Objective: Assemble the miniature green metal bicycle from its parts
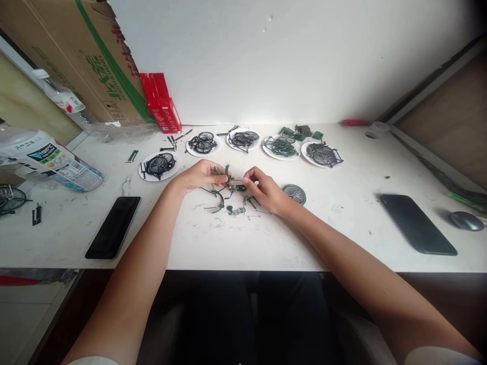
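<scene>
My left hand (207,175) is closed on a green miniature bicycle frame part (228,172), held just above the white table. Close to its right, the thumb and fingers of my right hand (262,186) are pinched on a thin rod (238,180) that points at the green part. What kind of rod it is, I cannot make out. Under and between my hands lie a curved green mudguard-like piece (219,204), a small silver-grey rack-like part (239,211) and several thin metal bits. A spoked toy wheel (294,194) lies beside my right wrist.
Paper plates of dark bicycle parts (158,166) and green parts (281,147) line the back. A phone (113,227) lies left, a dark slab (417,224) and a mouse (466,221) right. A red box (162,104), cardboard (87,61) and a large bottle (53,159) stand at left.
</scene>
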`<state>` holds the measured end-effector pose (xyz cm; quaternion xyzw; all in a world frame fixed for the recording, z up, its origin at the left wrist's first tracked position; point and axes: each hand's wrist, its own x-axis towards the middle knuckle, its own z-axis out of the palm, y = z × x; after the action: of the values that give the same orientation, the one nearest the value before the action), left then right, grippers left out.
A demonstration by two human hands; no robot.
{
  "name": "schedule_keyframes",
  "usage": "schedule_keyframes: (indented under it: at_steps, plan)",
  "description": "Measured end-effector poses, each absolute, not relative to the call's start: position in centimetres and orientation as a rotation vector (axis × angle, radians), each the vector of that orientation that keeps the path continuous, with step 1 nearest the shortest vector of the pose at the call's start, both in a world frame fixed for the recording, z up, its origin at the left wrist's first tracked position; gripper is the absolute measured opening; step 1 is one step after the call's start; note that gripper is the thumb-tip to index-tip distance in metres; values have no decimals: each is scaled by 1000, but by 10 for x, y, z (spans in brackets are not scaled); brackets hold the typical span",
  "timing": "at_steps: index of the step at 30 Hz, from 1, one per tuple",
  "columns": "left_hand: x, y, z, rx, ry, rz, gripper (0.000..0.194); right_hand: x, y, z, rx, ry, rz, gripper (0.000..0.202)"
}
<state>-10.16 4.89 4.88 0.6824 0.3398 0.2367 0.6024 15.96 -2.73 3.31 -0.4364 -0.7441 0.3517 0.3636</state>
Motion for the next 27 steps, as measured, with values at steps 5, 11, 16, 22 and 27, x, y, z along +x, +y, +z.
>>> schedule_keyframes:
  at_steps: [5,11,16,22,27]
  plan:
    - [-86,43,49,1622,871,800,58,163,-27,39,-1147,-1938,762,40]
    - [-61,36,34,1700,993,1147,43,171,-19,40,-1145,-2059,600,48]
    - [-49,27,26,1674,1013,1268,23,174,-21,42,-1195,-2012,735,54]
    - [-48,19,30,1873,1013,1360,8,170,-23,46,-1170,-1775,1105,63]
    - [-49,18,34,1993,981,1412,7,167,-20,43,-1086,-1591,1396,63]
